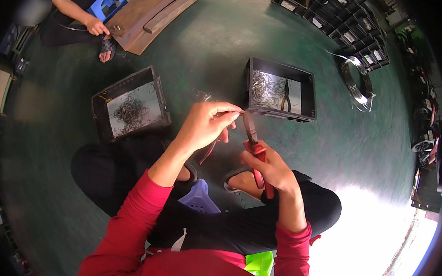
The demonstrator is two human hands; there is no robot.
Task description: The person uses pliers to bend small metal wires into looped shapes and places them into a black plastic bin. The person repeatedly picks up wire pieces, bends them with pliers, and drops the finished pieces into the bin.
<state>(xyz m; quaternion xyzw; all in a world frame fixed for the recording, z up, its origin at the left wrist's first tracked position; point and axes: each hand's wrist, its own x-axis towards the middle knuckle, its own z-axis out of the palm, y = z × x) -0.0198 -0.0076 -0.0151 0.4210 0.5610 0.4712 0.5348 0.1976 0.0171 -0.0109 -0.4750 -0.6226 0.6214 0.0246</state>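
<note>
My right hand (272, 165) is wrapped round the red handles of a pair of pliers (252, 129), jaws pointing up and away from me. Thumb and forefinger of my left hand (206, 125) pinch a thin piece of wire (242, 112), mostly hidden by the fingertips, right at the tip of the jaws. A thin reddish strip (208, 153) hangs below the left hand; I cannot tell what it is. Beyond my hands stand two black crates: the left crate (96, 115) holds a heap of small metal pieces, the right crate (307, 115) more of them and another pair of pliers (286, 95).
A purple plastic stool (198, 199) shows between my legs. At the far left another person (75, 10) sits by a brown board (136, 36) and a blue stool (108, 5). Stacked black crates (349, 30) and a coil of wire (356, 80) are at the far right.
</note>
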